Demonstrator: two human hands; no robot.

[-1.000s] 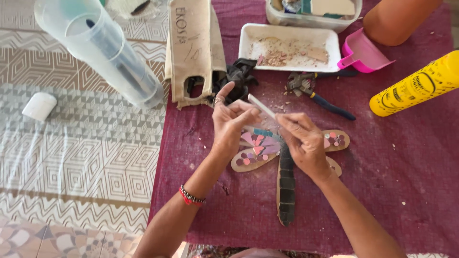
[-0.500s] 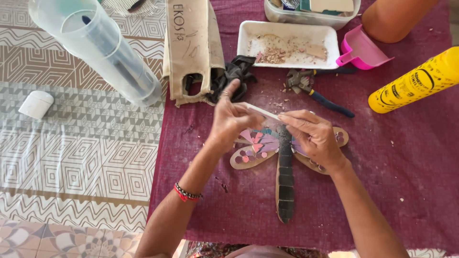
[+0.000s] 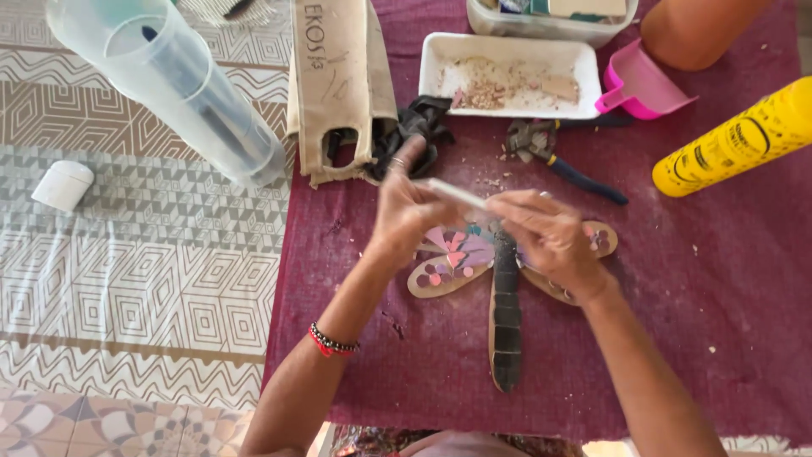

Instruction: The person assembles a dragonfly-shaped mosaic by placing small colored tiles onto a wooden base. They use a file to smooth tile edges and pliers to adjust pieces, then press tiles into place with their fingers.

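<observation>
A cardboard dragonfly with a dark body and wings set with pink and purple mosaic pieces lies on the maroon cloth. Both hands hover just above its wings. My left hand, with a ring, pinches one end of a thin white stick. My right hand grips the stick's other end over the right wing. A red and black bead bracelet circles my left wrist.
A white tray of tile chips, pink scoop, tile nippers, yellow bottle, cardboard carrier and black cloth lie behind. A clear plastic tube and white cap rest left. Another person's arm is top right.
Both hands have shifted slightly with the stick, which now lies lower and flatter over the wings. The view has also drifted a little.
</observation>
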